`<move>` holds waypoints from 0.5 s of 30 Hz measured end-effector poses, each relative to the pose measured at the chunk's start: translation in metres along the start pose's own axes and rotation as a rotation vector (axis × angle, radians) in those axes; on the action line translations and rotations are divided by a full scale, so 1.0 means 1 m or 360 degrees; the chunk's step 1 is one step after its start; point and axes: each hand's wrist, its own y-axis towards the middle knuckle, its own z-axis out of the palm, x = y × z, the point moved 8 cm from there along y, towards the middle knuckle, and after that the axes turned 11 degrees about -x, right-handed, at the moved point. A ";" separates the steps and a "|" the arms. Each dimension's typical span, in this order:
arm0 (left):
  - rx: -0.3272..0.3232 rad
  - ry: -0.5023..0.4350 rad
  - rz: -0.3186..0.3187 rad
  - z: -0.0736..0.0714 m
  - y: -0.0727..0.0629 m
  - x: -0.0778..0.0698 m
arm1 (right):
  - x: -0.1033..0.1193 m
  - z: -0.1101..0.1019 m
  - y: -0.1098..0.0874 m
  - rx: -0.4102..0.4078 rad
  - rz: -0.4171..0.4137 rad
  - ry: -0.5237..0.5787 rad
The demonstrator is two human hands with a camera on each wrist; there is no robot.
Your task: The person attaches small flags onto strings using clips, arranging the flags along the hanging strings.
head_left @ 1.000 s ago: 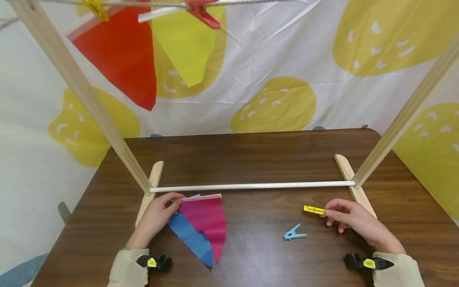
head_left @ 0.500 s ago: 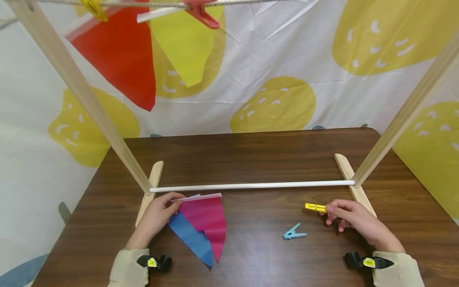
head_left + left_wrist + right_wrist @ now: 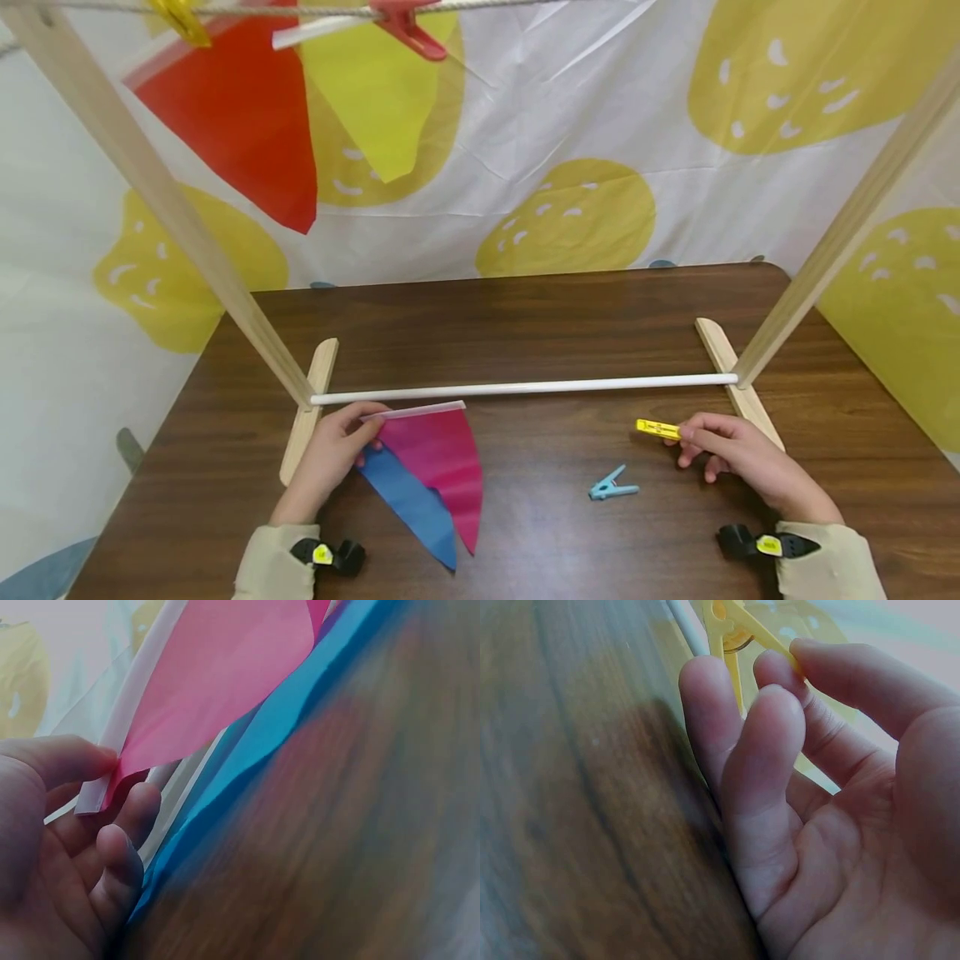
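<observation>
My left hand (image 3: 335, 450) pinches a pink pennant (image 3: 438, 450) by one end of its white top strip, thumb on the strip in the left wrist view. A blue pennant (image 3: 412, 500) hangs behind and below the pink one, its upper part hidden by the pink cloth and the fingers. At the right, my right hand (image 3: 738, 454) pinches a yellow clothespin (image 3: 657, 429) by one arm between thumb and index finger; the right wrist view shows its spring and two arms. A light blue clothespin (image 3: 612, 484) lies on the table between the hands.
A wooden frame stands on the brown table (image 3: 525, 325), with a left post (image 3: 172, 208), a right post (image 3: 840, 225) and a white rod (image 3: 525, 387) low between them. From the rope (image 3: 300, 12) above hang a red pennant (image 3: 240, 117) and a yellow pennant (image 3: 382, 100).
My left hand and the pink and blue pennants have shifted slightly right, their lower tips swinging that way. The head view has tilted a little. My right hand keeps its hold on the yellow clothespin.
</observation>
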 end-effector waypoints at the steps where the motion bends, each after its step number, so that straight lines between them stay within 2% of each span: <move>1: -0.0007 -0.0027 0.0005 0.001 0.000 -0.001 | 0.001 0.000 0.000 -0.0003 -0.0004 0.0002; 5: -0.0044 -0.0066 0.0001 0.001 0.001 -0.001 | 0.001 -0.001 0.001 0.0005 -0.0005 0.0005; 8: -0.0074 -0.0105 0.0000 0.002 0.004 0.007 | 0.001 -0.001 0.001 0.0014 -0.0019 0.0022; 15: -0.0127 -0.0240 -0.0077 0.003 0.002 0.005 | 0.005 0.002 0.000 0.0084 -0.0089 0.0125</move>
